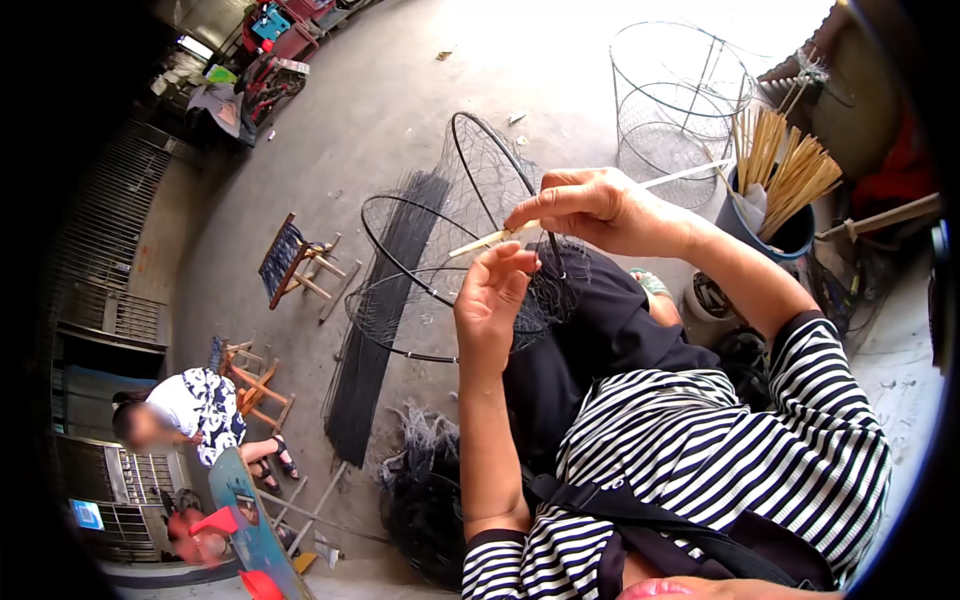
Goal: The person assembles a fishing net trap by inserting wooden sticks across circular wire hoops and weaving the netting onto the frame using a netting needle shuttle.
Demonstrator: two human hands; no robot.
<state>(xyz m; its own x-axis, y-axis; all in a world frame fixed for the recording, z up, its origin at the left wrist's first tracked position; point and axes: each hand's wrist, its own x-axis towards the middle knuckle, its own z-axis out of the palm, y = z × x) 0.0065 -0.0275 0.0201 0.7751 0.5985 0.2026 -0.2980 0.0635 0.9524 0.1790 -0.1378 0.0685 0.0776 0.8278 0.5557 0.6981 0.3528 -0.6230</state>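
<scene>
My right hand (590, 210) reaches in from the right, its fingers pinched on a thin pale stick (474, 244) that points left. Just below it, my left hand (490, 300) is raised with curled fingers, the fingertips close under the stick; what they pinch is too small to make out. Around and behind both hands is a net cage of dark mesh with black hoops (400, 268), near my knees in dark trousers (610, 335).
A blue bucket (735, 215) of pale sticks stands at right, beyond it another hooped cage (665, 120). A dark bundle of rods (375, 360) lies on the floor. A stool (290, 260) is at left; a person (205, 405) sits at lower left.
</scene>
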